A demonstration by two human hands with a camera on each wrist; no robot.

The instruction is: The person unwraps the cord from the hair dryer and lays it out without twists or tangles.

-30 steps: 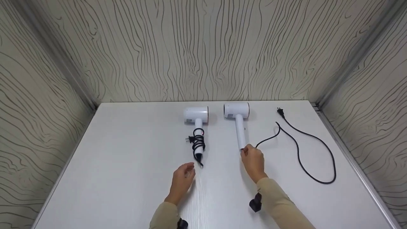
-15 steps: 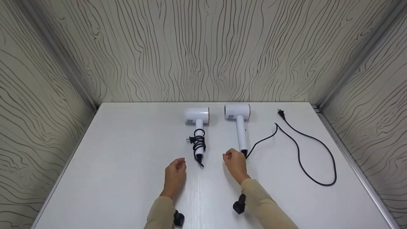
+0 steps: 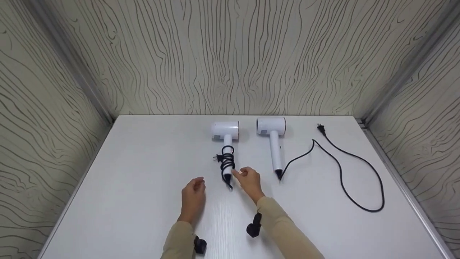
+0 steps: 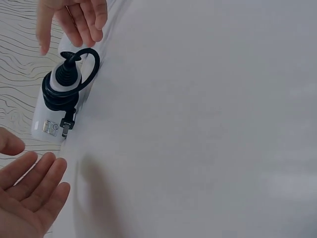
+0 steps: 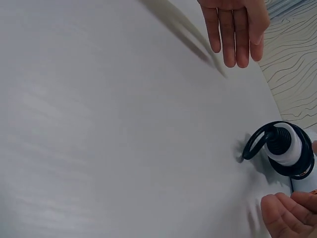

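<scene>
Two white hair dryers lie on the white table. The left hair dryer (image 3: pixel 225 130) has its black cord (image 3: pixel 227 162) wound round the handle, with the two-pin plug (image 3: pixel 219 158) sticking out to the left. My right hand (image 3: pixel 249 181) is just right of that handle, its fingers loosely bent and holding nothing; whether the thumb touches the handle I cannot tell. To the lower left of the same dryer is my left hand (image 3: pixel 193 196), apart from it, fingers extended in the right wrist view. The right hair dryer (image 3: pixel 271 126) lies with its cord (image 3: pixel 341 180) unwound.
The loose cord loops across the right side of the table (image 3: pixel 143 172), ending in a black plug (image 3: pixel 321 129) near the back edge. Wood-patterned panels (image 3: pixel 230 57) rise behind and at both sides. Black wrist cameras are strapped at both sleeves.
My right hand has left the end of the right dryer's handle and moved left to the wound dryer. My left hand has drawn back a little to the left.
</scene>
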